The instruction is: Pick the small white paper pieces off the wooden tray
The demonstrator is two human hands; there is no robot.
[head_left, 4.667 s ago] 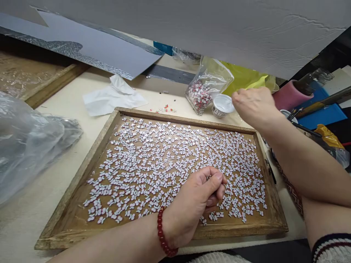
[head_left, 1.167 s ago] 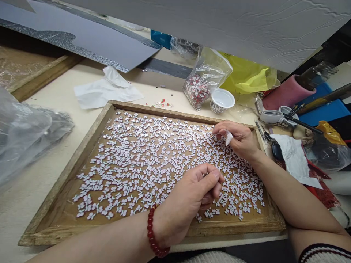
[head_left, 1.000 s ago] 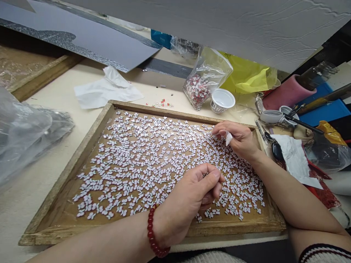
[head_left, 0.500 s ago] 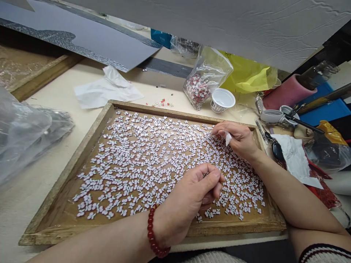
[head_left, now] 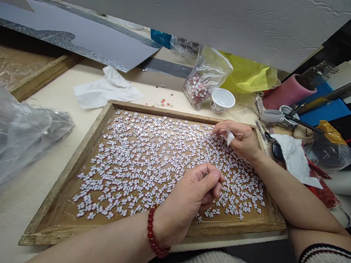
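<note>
The left hand (head_left: 196, 191) is closed, with its thumb pressed to the pointing finger. Tiny dark bits show in its gap, but I can't tell if it holds them. It is over the near right part of the wooden tray (head_left: 238, 227), pointing to the right. A red bracelet (head_left: 150, 227) is on its wrist.

The right hand (head_left: 238, 138) is over the tray's far right corner, with its fingers bent and pointing left. A small white scrap (head_left: 229, 138) is by its thumb, and its thin end points down. I can't tell if it is pinched or stuck on.

The tray's long way goes from left to right, across in front of the person. Lots of little white pieces (head_left: 144, 164) lie in it, under and around the 2 hands. They turn all ways, so there is no 1 way that they point. Just past the tray are a white cup (head_left: 222, 106) and a clear bag (head_left: 199, 91)
</note>
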